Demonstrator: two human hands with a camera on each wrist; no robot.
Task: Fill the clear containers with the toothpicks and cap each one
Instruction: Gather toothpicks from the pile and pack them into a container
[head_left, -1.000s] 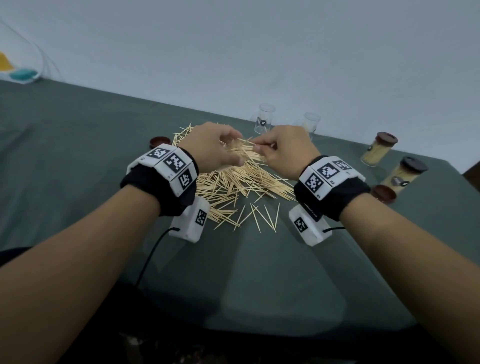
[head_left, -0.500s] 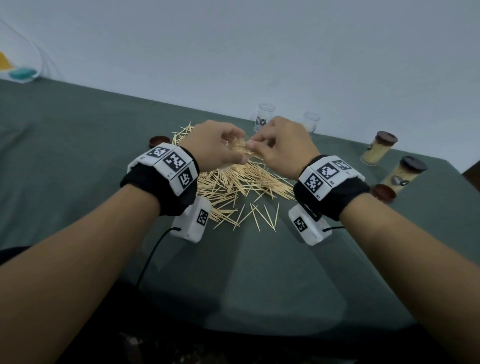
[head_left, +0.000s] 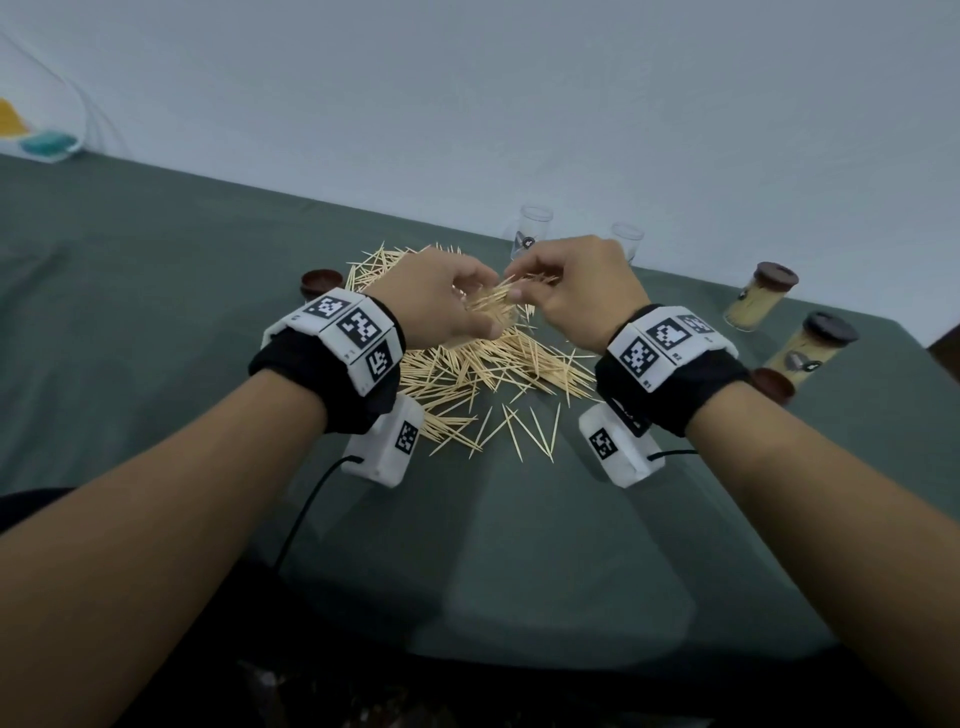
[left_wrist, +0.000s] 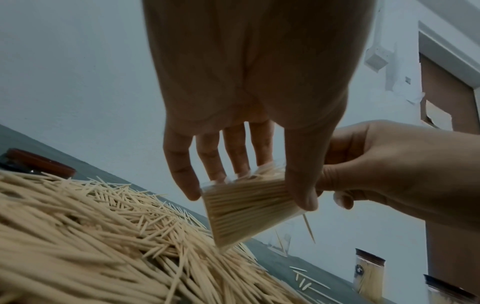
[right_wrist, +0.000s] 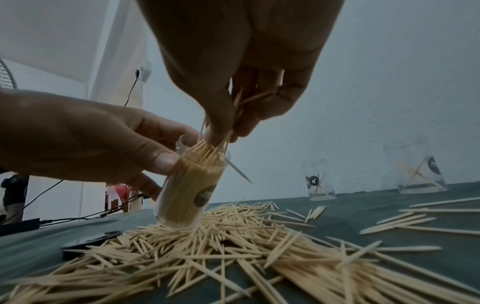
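A loose pile of toothpicks lies on the green table. My left hand grips a clear container, tilted and packed with toothpicks, its base on the pile. In the left wrist view the thumb and fingers wrap the container. My right hand pinches a small bunch of toothpicks at the container's open mouth. One toothpick sticks out sideways from the rim. The right hand sits close against the left.
Two nearly empty clear containers stand at the back. Two filled, capped containers lean at the right. Brown caps lie at the left and right. A black cable runs off the near edge.
Both hands have risen slightly above the pile and stayed together. The right hand's fingers have shifted a little left, with toothpicks at the container's mouth.
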